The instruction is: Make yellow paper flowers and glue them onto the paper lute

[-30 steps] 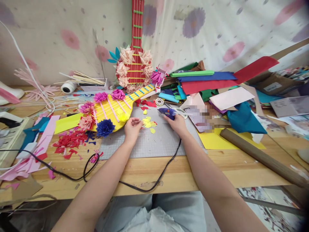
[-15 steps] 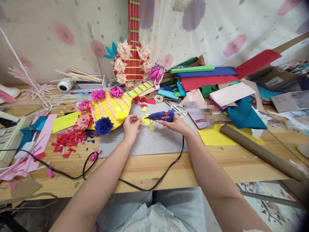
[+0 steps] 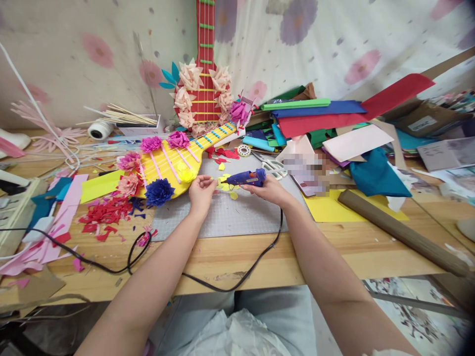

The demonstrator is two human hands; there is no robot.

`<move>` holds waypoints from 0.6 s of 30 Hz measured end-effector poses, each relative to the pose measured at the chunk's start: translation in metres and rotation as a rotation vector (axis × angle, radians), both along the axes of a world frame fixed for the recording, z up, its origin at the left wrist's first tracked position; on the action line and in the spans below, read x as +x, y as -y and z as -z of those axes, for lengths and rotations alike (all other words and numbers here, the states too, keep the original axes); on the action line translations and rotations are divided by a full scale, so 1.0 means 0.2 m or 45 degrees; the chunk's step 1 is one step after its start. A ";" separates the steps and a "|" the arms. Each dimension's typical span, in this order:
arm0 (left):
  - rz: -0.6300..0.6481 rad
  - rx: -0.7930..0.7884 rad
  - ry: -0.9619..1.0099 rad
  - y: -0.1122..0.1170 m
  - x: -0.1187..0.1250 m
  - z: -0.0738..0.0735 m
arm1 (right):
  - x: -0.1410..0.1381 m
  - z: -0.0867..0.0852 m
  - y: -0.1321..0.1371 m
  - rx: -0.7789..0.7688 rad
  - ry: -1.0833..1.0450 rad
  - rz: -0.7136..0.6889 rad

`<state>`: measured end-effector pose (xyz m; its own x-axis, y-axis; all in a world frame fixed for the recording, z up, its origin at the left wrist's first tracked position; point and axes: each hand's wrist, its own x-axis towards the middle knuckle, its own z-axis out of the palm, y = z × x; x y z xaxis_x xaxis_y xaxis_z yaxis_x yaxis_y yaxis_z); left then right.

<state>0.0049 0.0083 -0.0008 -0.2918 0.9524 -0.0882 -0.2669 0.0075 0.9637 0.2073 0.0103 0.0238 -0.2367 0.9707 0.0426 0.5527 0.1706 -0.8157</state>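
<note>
Wooden table (image 3: 237, 254), two flowered instruments (image 3: 171, 172), right hand (image 3: 274, 190) wrapped around one glue gun (image 3: 242, 179), left hand (image 3: 201, 194) pinched narrow, contents unclear

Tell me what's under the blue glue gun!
Yellow pieces show around its nozzle, on the grey mat. What the glue gun and right hand cover can't be seen.

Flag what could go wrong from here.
1. Burn: the blue glue gun points toward the left grip; if hot, a slip could reach skin.
2. Snag: the black cord passes under the left forearm, so arm movement might tug the gun in the right grip.
3. Drips: yellow pieces lie near the gun's front; stray glue might stick them to the gray mat.
</note>
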 end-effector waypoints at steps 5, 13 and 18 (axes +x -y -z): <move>0.009 0.001 0.001 0.00 0.00 0.00 | 0.00 0.00 0.00 -0.014 -0.001 0.009; 0.021 -0.020 -0.008 0.00 0.00 0.00 | 0.00 -0.01 0.00 -0.009 -0.037 0.018; 0.028 -0.031 -0.006 0.01 0.00 -0.01 | -0.01 -0.01 0.01 -0.021 -0.029 0.043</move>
